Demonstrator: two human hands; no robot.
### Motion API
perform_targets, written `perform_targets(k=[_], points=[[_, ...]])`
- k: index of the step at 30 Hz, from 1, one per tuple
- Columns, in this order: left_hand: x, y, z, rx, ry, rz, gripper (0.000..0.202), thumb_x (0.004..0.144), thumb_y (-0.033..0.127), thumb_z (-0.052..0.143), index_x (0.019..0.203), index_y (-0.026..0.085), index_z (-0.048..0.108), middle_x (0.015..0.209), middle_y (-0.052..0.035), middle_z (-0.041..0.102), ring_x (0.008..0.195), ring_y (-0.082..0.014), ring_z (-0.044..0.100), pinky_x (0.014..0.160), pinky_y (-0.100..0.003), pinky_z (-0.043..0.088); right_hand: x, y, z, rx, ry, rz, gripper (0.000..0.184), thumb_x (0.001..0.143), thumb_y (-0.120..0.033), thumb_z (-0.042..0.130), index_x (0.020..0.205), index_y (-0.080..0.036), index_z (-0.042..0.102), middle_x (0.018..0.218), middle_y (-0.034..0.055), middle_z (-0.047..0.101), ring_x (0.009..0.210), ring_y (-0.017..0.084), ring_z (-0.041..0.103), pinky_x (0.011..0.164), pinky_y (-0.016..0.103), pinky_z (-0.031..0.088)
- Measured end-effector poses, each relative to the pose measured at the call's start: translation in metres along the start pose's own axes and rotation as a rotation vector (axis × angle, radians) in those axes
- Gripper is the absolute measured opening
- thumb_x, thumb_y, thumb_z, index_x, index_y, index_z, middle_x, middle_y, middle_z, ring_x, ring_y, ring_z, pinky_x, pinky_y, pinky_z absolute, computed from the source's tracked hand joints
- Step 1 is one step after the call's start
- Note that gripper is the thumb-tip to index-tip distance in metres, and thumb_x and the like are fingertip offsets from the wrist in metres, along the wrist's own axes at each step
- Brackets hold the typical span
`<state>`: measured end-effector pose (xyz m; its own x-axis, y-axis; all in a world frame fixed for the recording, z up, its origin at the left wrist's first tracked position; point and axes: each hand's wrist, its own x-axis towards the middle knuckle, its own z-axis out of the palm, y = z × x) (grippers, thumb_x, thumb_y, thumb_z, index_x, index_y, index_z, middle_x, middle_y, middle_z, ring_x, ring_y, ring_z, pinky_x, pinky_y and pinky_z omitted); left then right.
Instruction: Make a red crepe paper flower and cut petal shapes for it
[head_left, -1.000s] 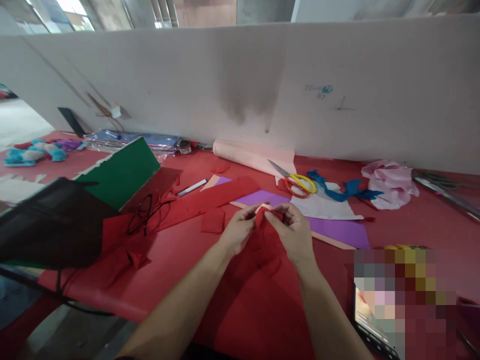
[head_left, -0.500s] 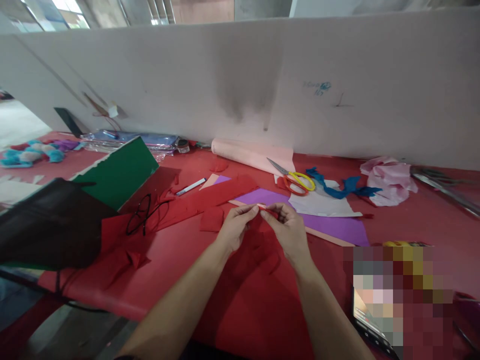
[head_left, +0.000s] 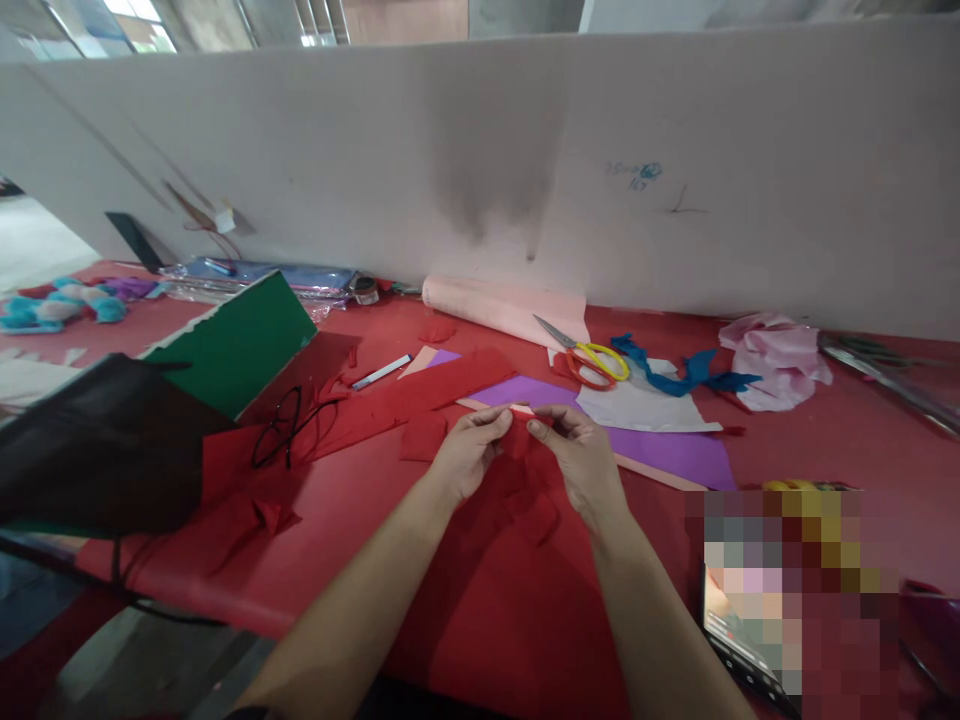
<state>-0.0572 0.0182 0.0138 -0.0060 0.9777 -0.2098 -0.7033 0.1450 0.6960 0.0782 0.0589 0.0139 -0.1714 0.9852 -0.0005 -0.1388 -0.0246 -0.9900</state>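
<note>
My left hand (head_left: 466, 455) and my right hand (head_left: 577, 458) meet over the middle of the red table, fingertips almost touching. Both pinch the top edge of a piece of red paper (head_left: 525, 480) that hangs down between them and spreads toward me. The fingers of both hands are curled closed on that edge. A small red paper square (head_left: 424, 436) lies just left of my left hand. A purple sheet (head_left: 675, 452) lies right behind my hands.
Scissors with yellow and red handles (head_left: 592, 360) lie on a pale pink roll (head_left: 502, 305). Blue scraps (head_left: 686, 375), crumpled pink paper (head_left: 780, 360), glasses (head_left: 281, 425), a white pen (head_left: 382, 373), a green board (head_left: 240, 345) and a black bag (head_left: 97, 450) surround the spot. A phone (head_left: 739, 650) lies near right.
My hands have lowered a little and moved closer to the table, still pinching the red paper; the paper's top edge now looks flatter between my fingertips.
</note>
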Motion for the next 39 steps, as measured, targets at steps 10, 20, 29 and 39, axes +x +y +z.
perform_targets(k=[10,20,29,39], points=[[0.004,0.002,-0.008,-0.027,0.032,-0.063,0.027,0.058,0.023,0.084,0.081,0.013,0.074,0.072,-0.0069,0.071,0.067,-0.0179,0.063,0.067,-0.03,0.046,-0.002,0.0,0.001,0.067,-0.027,0.028,0.025,0.053,-0.029,0.084,0.074,-0.023,0.072,0.074,-0.0007,0.069,0.073,0.016,0.061,0.075,0.034,0.051],[0.001,0.007,-0.009,-0.001,0.029,-0.035,0.025,0.062,0.017,0.08,0.067,0.017,0.055,0.062,0.0046,0.053,0.055,-0.0079,0.049,0.056,-0.021,0.04,-0.003,0.002,0.003,0.151,-0.109,0.06,0.03,0.051,-0.03,0.085,0.078,-0.024,0.072,0.079,-0.0021,0.069,0.077,0.015,0.061,0.079,0.033,0.052],[0.002,0.012,-0.016,-0.023,0.018,-0.128,0.018,0.065,0.012,0.074,0.062,0.016,0.057,0.072,0.0,0.06,0.064,-0.0107,0.056,0.063,-0.023,0.046,-0.003,-0.004,0.003,0.183,-0.197,0.042,0.03,0.048,-0.031,0.088,0.072,-0.025,0.071,0.075,-0.0041,0.068,0.073,0.013,0.061,0.075,0.031,0.052],[0.006,0.015,-0.027,0.01,0.031,-0.258,0.011,0.065,0.011,0.074,0.068,0.016,0.064,0.067,-0.0022,0.064,0.06,-0.0136,0.059,0.06,-0.027,0.048,-0.006,-0.003,0.005,0.253,-0.246,0.054,0.028,0.047,-0.027,0.089,0.068,-0.026,0.07,0.072,-0.0055,0.068,0.069,0.011,0.06,0.071,0.028,0.052]])
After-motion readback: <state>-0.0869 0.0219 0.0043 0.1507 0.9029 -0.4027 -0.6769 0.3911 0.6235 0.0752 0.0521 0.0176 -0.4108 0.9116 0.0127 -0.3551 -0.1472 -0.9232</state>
